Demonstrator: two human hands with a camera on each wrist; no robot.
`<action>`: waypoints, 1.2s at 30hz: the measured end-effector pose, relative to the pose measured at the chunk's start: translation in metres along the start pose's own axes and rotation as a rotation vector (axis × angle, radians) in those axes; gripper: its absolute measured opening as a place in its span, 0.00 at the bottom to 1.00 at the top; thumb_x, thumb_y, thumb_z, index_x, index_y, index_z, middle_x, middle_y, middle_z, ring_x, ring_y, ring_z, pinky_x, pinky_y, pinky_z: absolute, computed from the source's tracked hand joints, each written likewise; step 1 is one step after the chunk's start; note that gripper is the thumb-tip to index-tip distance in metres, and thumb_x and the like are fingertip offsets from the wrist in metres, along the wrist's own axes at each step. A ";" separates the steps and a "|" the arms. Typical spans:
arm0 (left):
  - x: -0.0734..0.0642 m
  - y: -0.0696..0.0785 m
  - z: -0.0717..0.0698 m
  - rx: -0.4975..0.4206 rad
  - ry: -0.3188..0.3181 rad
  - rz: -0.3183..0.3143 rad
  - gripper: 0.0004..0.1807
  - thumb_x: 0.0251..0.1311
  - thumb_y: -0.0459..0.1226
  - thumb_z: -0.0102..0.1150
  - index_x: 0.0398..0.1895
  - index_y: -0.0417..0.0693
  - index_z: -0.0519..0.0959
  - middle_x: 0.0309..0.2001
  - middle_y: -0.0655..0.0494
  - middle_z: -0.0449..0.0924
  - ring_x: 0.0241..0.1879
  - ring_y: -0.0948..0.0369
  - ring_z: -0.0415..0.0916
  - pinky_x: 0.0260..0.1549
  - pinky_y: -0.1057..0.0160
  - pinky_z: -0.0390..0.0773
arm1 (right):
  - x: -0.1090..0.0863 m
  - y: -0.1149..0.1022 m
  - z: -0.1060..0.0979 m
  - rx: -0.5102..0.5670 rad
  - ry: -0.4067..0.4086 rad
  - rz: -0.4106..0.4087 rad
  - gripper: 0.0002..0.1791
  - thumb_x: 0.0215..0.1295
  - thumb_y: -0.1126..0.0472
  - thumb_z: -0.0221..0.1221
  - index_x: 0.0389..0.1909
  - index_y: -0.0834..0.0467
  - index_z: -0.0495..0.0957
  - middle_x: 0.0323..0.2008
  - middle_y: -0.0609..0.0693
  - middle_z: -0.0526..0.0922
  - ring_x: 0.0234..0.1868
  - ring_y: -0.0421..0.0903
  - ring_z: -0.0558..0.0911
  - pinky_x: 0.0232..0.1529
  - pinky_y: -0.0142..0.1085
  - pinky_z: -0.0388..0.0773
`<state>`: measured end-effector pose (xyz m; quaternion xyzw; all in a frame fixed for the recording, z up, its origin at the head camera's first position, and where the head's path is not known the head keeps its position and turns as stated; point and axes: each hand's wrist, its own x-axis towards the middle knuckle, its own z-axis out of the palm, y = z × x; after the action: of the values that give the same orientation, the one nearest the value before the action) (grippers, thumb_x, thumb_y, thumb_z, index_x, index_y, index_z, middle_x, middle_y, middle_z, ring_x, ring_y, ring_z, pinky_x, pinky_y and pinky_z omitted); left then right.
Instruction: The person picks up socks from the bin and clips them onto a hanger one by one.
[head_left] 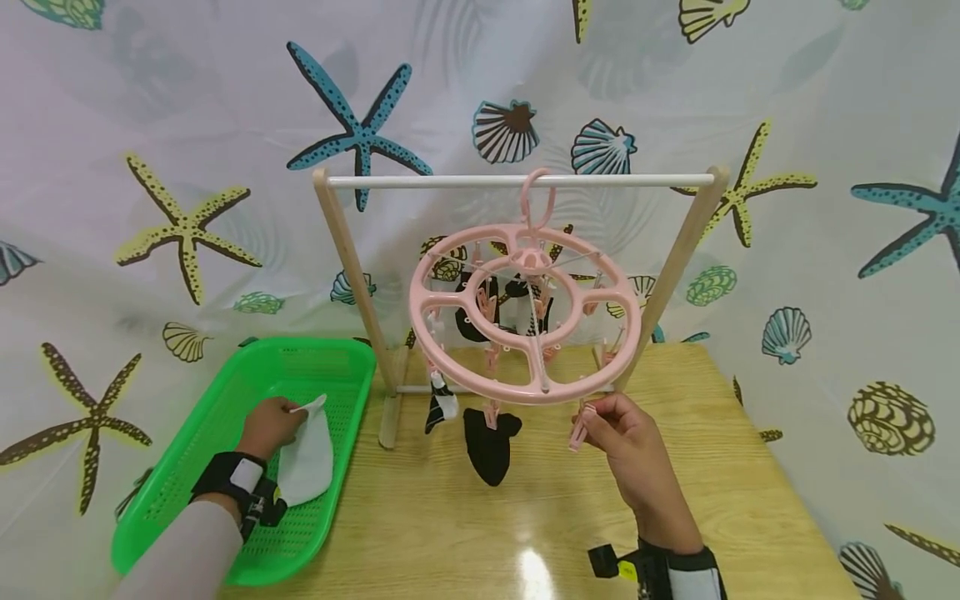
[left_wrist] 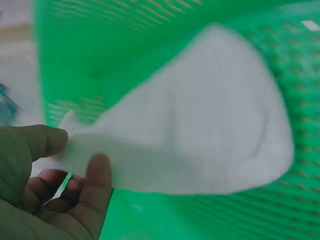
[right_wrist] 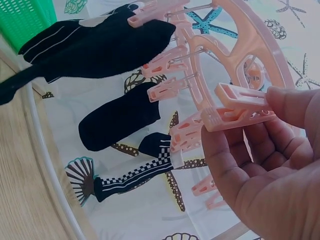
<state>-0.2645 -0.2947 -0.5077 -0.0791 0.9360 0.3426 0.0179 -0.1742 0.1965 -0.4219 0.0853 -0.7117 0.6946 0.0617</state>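
Observation:
My left hand (head_left: 270, 427) is inside the green basket (head_left: 300, 343), pinching the narrow end of a white sock (head_left: 307, 458) between thumb and fingers. In the left wrist view the sock's wide, rounded end spreads out over the basket's holes. My right hand (head_left: 630, 446) pinches a pink clothespin (head_left: 579, 429) at the near right of a round pink hanger (head_left: 562, 390); nothing is clipped in it. From other clothespins on the hanger hang a black sock (head_left: 487, 450), a black-and-white sock (head_left: 441, 402) and, farther back, a checkered sock (right_wrist: 132, 177) beside another black one (right_wrist: 117, 117).
A wooden stand (head_left: 348, 275) with a white rod (head_left: 435, 181) carries the hanger by its hook. It stands on a wood-grain table (head_left: 450, 533), to the right of the basket. Behind everything hangs a white curtain (head_left: 247, 108) printed with starfish and shells.

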 end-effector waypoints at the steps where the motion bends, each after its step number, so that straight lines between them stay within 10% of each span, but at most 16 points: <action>1: -0.002 0.008 -0.002 -0.004 0.010 0.027 0.20 0.70 0.37 0.52 0.50 0.24 0.77 0.37 0.35 0.80 0.30 0.50 0.78 0.26 0.55 0.75 | 0.000 0.000 0.000 0.003 0.004 0.000 0.13 0.75 0.64 0.54 0.43 0.75 0.70 0.38 0.62 0.78 0.36 0.47 0.83 0.43 0.37 0.82; 8: -0.042 0.062 -0.001 -0.041 0.176 0.207 0.16 0.71 0.39 0.55 0.52 0.34 0.79 0.38 0.38 0.79 0.29 0.51 0.72 0.25 0.57 0.70 | 0.000 0.003 0.000 0.009 0.008 0.002 0.13 0.75 0.65 0.54 0.43 0.75 0.70 0.37 0.61 0.79 0.35 0.46 0.83 0.42 0.36 0.82; 17: -0.130 0.122 0.046 -0.130 0.431 0.539 0.09 0.53 0.25 0.70 0.38 0.39 0.84 0.35 0.50 0.82 0.32 0.57 0.79 0.29 0.58 0.80 | -0.002 0.003 0.002 0.018 0.001 -0.005 0.13 0.75 0.64 0.53 0.44 0.75 0.70 0.36 0.61 0.79 0.35 0.47 0.83 0.43 0.36 0.82; 25: -0.169 0.176 0.091 -0.267 0.213 0.643 0.09 0.54 0.29 0.72 0.35 0.50 0.84 0.35 0.65 0.81 0.33 0.68 0.76 0.32 0.64 0.79 | -0.002 0.002 0.003 0.031 0.024 -0.007 0.12 0.75 0.67 0.53 0.43 0.76 0.70 0.38 0.65 0.78 0.37 0.47 0.83 0.42 0.36 0.82; 36: -0.159 0.219 0.135 -0.309 -0.044 0.612 0.04 0.64 0.36 0.65 0.41 0.49 0.84 0.38 0.60 0.80 0.36 0.64 0.78 0.35 0.64 0.79 | -0.003 0.001 0.007 0.051 0.034 -0.011 0.10 0.74 0.69 0.53 0.42 0.76 0.70 0.36 0.60 0.80 0.37 0.46 0.83 0.41 0.36 0.82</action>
<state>-0.1451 -0.0212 -0.4572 0.2110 0.8527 0.4716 -0.0778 -0.1710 0.1892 -0.4242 0.0788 -0.6923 0.7134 0.0754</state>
